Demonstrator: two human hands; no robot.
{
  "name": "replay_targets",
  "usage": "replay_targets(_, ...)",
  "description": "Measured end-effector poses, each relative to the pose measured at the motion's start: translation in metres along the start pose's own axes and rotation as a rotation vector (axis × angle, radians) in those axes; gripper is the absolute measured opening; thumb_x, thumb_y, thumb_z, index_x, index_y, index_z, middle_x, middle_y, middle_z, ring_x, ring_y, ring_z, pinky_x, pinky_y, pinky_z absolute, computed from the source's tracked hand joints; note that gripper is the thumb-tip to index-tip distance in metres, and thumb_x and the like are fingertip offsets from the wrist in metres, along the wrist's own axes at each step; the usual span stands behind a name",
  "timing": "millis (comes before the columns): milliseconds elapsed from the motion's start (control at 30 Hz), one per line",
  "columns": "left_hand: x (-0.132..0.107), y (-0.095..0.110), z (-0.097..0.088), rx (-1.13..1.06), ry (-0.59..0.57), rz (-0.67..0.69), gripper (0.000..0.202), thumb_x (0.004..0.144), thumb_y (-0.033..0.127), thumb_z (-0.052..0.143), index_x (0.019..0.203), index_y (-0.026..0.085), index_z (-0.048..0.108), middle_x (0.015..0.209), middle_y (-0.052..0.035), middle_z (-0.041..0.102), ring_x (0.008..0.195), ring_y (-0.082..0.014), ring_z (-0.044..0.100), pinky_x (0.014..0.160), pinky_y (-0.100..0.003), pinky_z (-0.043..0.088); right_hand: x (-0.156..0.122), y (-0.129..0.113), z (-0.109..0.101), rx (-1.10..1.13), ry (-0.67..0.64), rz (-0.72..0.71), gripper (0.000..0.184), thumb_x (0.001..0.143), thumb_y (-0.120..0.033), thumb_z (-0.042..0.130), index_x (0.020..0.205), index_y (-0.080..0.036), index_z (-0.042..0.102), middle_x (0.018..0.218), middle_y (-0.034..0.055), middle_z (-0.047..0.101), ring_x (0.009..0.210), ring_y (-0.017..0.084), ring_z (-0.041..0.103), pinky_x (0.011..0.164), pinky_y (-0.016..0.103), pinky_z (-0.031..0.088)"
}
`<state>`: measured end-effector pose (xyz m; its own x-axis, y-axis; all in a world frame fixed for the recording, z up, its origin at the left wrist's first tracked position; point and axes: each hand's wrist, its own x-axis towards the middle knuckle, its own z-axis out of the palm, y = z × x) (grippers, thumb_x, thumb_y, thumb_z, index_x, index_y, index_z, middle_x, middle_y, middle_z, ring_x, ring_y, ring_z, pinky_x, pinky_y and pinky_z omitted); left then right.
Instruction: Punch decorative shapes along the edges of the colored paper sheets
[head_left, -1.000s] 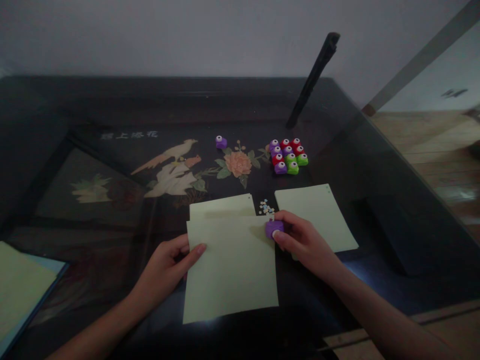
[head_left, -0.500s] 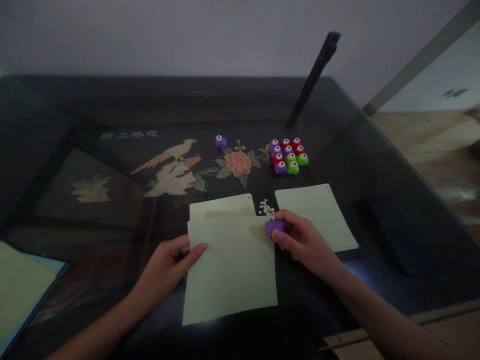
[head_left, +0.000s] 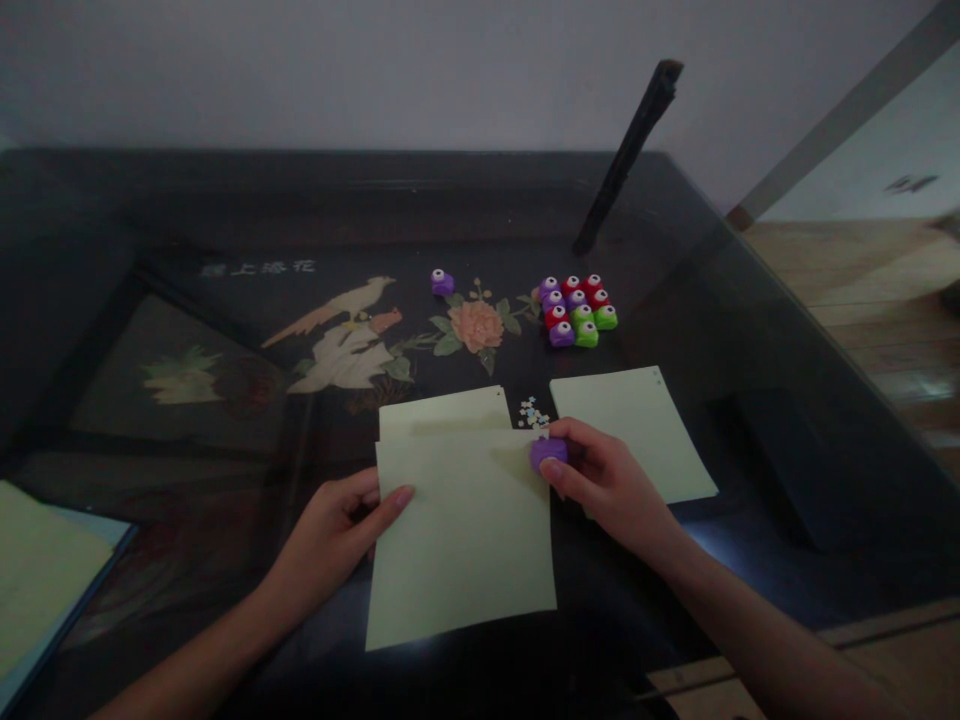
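A pale yellow-green sheet of paper (head_left: 465,560) is raised off the table, its left edge pinched between the thumb and fingers of my left hand (head_left: 352,520). My right hand (head_left: 611,480) is closed around a purple craft punch (head_left: 549,456), which sits at the sheet's top right corner with my thumb pressed on its near side. Behind the held sheet lies a paper stack (head_left: 442,413) with a small hole near its corner. Tiny punched paper shapes (head_left: 531,410) are scattered just beyond the punch.
Another paper stack (head_left: 630,430) with small corner holes lies at right. Purple, red and green craft punches (head_left: 576,312) stand grouped behind it; one more purple punch (head_left: 442,283) stands apart. A black stick-like object (head_left: 626,160) rises at the back. More paper (head_left: 45,580) lies at far left.
Almost nothing differs. My right thumb seems to have shifted very slightly on the purple craft punch; the sheet and my left hand stay in place.
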<state>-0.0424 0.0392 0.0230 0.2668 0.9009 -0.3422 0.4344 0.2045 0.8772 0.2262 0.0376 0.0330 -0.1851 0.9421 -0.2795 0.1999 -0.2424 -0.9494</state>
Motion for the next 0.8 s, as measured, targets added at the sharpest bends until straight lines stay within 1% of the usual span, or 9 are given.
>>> replay_targets(167, -0.0003, -0.0019, 0.0001, 0.017, 0.0, 0.006, 0.027, 0.081, 0.041, 0.057, 0.069, 0.018, 0.066, 0.056, 0.0002, 0.062, 0.052, -0.0148, 0.056, 0.046, -0.022, 0.043, 0.0, -0.0008, 0.0005, -0.011, 0.011, 0.003, 0.026, 0.078, -0.04, 0.064, 0.089, -0.018, 0.055, 0.067, -0.0024, 0.049, 0.055, 0.01, 0.044, 0.049, 0.024, 0.035)
replay_targets(300, 0.0002, -0.0039, -0.0006, 0.043, -0.012, 0.007, 0.027, 0.082, 0.04, 0.056, 0.072, 0.018, 0.066, 0.059, -0.0005, 0.064, 0.054, -0.0152, 0.057, 0.047, -0.022, 0.044, 0.0016, -0.0003, 0.0015, -0.003, 0.027, -0.017, 0.024, 0.078, -0.038, 0.063, 0.088, -0.018, 0.054, 0.066, -0.003, 0.049, 0.054, 0.01, 0.044, 0.049, 0.023, 0.035)
replay_targets(500, -0.0003, -0.004, -0.001, 0.06, -0.039, -0.015, 0.028, 0.083, 0.041, 0.054, 0.075, 0.017, 0.066, 0.063, -0.0019, 0.067, 0.059, -0.0173, 0.06, 0.052, -0.025, 0.048, 0.0034, 0.0009, 0.0016, -0.005, 0.013, -0.031, 0.02, 0.08, -0.037, 0.062, 0.083, -0.019, 0.053, 0.064, -0.0037, 0.048, 0.053, 0.009, 0.044, 0.048, 0.022, 0.034)
replay_targets(633, 0.0001, -0.0032, -0.0007, 0.054, -0.039, 0.002, 0.029, 0.084, 0.042, 0.054, 0.073, 0.017, 0.065, 0.063, -0.0017, 0.066, 0.058, -0.0168, 0.06, 0.05, -0.024, 0.047, 0.0047, -0.0001, 0.0022, 0.015, 0.016, -0.018, 0.02, 0.08, -0.036, 0.063, 0.081, -0.019, 0.053, 0.064, -0.0036, 0.047, 0.054, 0.009, 0.044, 0.048, 0.022, 0.033)
replay_targets(800, 0.0001, -0.0033, -0.0005, 0.052, -0.043, 0.028, 0.029, 0.084, 0.041, 0.054, 0.069, 0.018, 0.063, 0.058, -0.0002, 0.064, 0.053, -0.0149, 0.057, 0.047, -0.023, 0.046, 0.0057, 0.0012, 0.0043, 0.065, 0.042, -0.023, 0.019, 0.078, -0.034, 0.064, 0.08, -0.019, 0.052, 0.062, -0.0047, 0.045, 0.052, 0.009, 0.04, 0.046, 0.022, 0.03)
